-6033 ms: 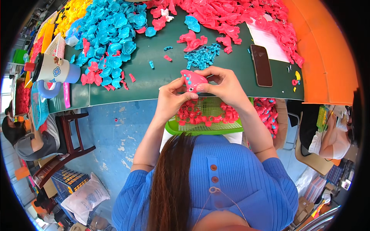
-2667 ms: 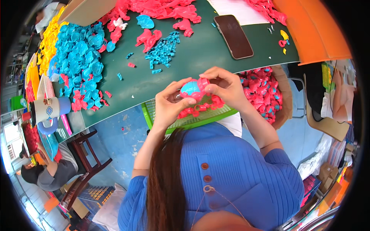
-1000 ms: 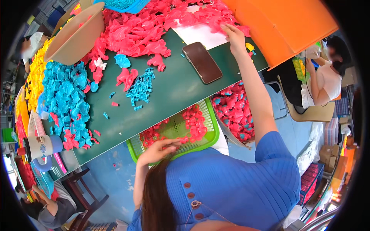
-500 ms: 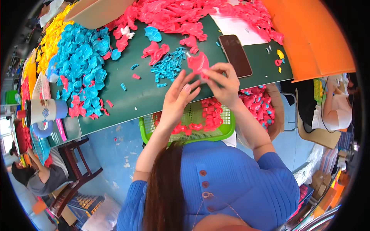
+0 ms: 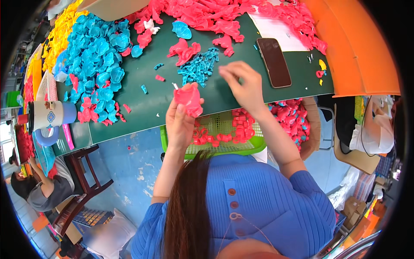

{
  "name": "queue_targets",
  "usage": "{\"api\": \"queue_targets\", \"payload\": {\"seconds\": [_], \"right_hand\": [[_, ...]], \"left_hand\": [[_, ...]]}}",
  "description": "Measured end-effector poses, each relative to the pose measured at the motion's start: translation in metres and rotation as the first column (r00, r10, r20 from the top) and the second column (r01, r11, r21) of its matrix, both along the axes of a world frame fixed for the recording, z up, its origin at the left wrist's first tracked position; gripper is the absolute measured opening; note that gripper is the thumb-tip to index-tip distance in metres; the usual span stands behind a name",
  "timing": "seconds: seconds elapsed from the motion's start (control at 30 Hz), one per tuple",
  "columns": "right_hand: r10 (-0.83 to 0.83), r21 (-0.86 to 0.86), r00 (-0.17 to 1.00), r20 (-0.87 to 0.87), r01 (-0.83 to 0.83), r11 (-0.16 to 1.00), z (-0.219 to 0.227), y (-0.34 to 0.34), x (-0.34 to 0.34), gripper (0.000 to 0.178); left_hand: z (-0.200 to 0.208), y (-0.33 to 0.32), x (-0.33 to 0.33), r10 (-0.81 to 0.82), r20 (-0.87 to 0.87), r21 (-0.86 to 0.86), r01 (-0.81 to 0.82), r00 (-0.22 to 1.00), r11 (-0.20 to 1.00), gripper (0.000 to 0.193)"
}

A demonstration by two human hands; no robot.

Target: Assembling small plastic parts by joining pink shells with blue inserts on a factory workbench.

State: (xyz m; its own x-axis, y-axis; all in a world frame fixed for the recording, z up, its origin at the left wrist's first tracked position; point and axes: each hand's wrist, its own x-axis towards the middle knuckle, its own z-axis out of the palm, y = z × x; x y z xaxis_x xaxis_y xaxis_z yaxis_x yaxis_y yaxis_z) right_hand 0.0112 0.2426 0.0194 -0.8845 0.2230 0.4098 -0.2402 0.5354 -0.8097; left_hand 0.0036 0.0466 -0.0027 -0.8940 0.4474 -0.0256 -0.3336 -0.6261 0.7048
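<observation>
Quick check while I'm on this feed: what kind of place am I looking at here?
Most likely a small workshop for hand assembly of plastic parts. Heaps of blue pieces and pink pieces cover the green table, a green basket holds small pink parts, and the left hand grips a pink piece.
</observation>
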Motion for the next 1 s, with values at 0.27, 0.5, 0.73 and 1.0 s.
{"api": "queue_targets", "payload": {"seconds": [0.27, 0.5, 0.73, 1.0], "right_hand": [[-0.145, 0.360, 0.989, -0.021, 0.143, 0.922, -0.023, 0.014, -0.060, 0.011], [-0.149, 0.385, 0.982, 0.117, 0.094, 0.918, -0.027, 0.018, -0.067, 0.013], [-0.054, -0.044, 0.978, 0.202, 0.064, 0.997, 0.002, 0.021, -0.050, 0.015], [0.303, -0.522, 0.933, 0.192, -0.165, 0.837, 0.034, -0.017, -0.009, 0.013]], "left_hand": [[0.001, -0.009, 0.004, 0.054, 0.000, -0.071, -0.054, 0.999, 0.996, 0.053], [0.001, -0.015, 0.005, 0.064, -0.002, -0.083, -0.064, 0.998, 0.994, 0.053], [0.006, -0.018, 0.000, 0.032, -0.025, -0.029, -0.033, 0.999, 0.999, 0.047], [0.008, -0.017, 0.000, -0.081, 0.021, 0.037, 0.080, 0.996, 0.996, 0.042]]}}
